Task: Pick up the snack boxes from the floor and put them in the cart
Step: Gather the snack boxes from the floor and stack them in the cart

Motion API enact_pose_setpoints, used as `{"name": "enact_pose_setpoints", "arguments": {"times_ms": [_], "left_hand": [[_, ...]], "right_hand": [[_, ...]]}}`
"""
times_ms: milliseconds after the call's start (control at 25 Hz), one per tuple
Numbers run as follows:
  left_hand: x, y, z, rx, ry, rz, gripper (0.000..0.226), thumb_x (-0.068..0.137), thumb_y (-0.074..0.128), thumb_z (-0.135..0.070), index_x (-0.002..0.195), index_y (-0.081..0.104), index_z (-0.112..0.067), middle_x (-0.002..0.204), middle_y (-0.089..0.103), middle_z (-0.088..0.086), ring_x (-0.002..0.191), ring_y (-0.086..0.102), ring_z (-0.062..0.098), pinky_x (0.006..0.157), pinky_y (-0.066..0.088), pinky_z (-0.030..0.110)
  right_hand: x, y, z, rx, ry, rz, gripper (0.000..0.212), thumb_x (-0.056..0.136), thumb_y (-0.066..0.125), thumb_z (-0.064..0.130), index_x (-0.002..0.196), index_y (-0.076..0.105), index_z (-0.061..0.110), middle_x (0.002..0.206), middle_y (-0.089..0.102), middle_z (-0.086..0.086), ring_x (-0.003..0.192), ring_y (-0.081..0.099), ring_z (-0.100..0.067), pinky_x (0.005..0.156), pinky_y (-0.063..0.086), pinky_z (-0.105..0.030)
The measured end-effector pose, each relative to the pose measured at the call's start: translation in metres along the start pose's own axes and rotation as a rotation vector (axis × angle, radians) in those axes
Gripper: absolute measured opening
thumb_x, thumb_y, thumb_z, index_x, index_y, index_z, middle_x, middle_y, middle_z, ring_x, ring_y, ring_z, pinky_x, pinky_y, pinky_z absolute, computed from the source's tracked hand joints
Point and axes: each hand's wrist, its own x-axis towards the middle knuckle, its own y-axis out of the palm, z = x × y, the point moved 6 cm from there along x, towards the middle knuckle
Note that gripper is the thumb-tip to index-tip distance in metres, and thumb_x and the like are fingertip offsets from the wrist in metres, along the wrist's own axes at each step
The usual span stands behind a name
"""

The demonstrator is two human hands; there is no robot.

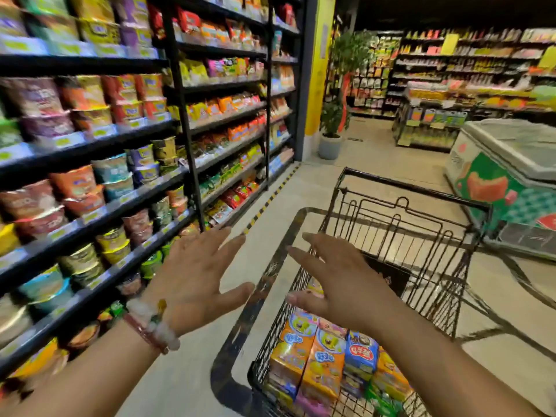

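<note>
Both hands, left [192,284] and right [340,284], spread wide, empty, above black wire cart [406,236]. Orange-and-blue cardboard snack boxes [319,359] sat at cart's near end: probably light, stiff, best gripped across flat sides.

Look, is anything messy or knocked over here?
Nothing stands out. The snack boxes lie packed inside the cart, none visible on the floor. The shelves look neatly stocked. Both hands, left hand and right hand, hover open, holding nothing.
</note>
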Motion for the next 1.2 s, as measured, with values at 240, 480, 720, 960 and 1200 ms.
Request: {"name": "enact_pose_setpoints", "arguments": {"times_ms": [240,480,720,960,1200], "left_hand": [[-0.113,-0.024,0.022,0.048,-0.286,0.051,0.080,0.078,0.020,-0.073,0.140,0.042,-0.028,0.143,0.045,-0.001,0.130,0.044,0.026,0.104,0.033,0.051],[-0.255,-0.065,0.065,0.110,-0.597,0.052,0.092,0.069,0.008,-0.075,0.147,0.027,-0.030,0.153,0.029,-0.002,0.140,0.027,0.021,0.113,0.018,0.049],[-0.427,-0.110,0.094,0.286,-0.795,0.084,0.072,0.078,0.032,-0.067,0.128,0.057,-0.020,0.125,0.061,0.006,0.113,0.059,0.029,0.088,0.049,0.053],[-0.618,-0.156,0.103,0.382,-1.026,0.097,0.070,0.079,0.035,-0.065,0.127,0.057,-0.020,0.122,0.063,0.004,0.109,0.061,0.026,0.088,0.048,0.047],[-0.780,-0.192,0.080,0.423,-1.341,0.132,0.071,0.082,0.032,-0.066,0.129,0.057,-0.019,0.128,0.060,0.007,0.116,0.058,0.029,0.090,0.045,0.056]], "right_hand": [[-0.004,0.013,0.081,0.000,-0.285,-0.054,0.096,0.076,-0.008,0.082,0.148,0.030,0.031,0.155,0.026,-0.011,0.143,0.024,-0.031,0.111,0.002,-0.042],[-0.013,-0.006,0.213,0.036,-0.575,-0.066,0.097,0.069,-0.012,0.083,0.151,0.016,0.037,0.159,0.013,-0.005,0.146,0.008,-0.025,0.113,-0.007,-0.038],[-0.059,-0.022,0.388,0.100,-0.836,-0.043,0.097,0.063,-0.007,0.085,0.150,-0.001,0.043,0.160,-0.005,0.005,0.144,-0.010,-0.016,0.109,-0.019,-0.029],[-0.140,-0.014,0.565,0.127,-1.128,-0.032,0.097,0.062,-0.012,0.085,0.149,-0.006,0.042,0.159,-0.004,0.004,0.143,-0.008,-0.018,0.108,-0.017,-0.031],[-0.230,-0.017,0.703,0.188,-1.425,-0.015,0.093,0.066,-0.009,0.078,0.151,0.001,0.039,0.160,0.001,0.003,0.146,-0.003,-0.018,0.110,-0.016,-0.032]]}}
